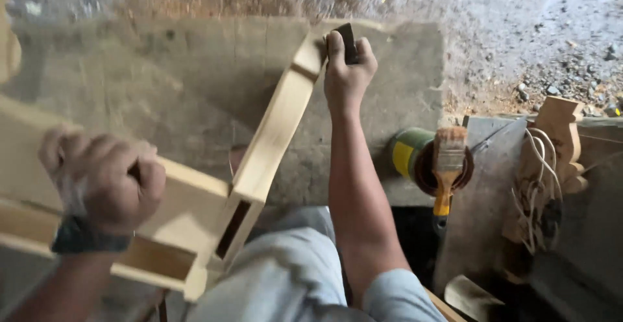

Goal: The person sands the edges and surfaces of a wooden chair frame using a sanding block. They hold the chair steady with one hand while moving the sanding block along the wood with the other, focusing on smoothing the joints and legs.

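A pale wooden frame (pixel 272 134) of joined bars lies across my lap and reaches up over a grey slab. My right hand (pixel 347 69) is at the far end of its long bar, closed around a small dark block (pixel 347 40) pressed against the wood. My left hand (pixel 107 173) is blurred and clenched over the frame's near crossbar on the left. A dark watch sits on that wrist.
A worn grey slab (pixel 195 75) lies under the frame. To the right stands an open can (pixel 422 160) with a paintbrush (pixel 448 163) across its rim. A carved wooden piece (pixel 561 140) with white cord lies further right. Gravel ground is beyond.
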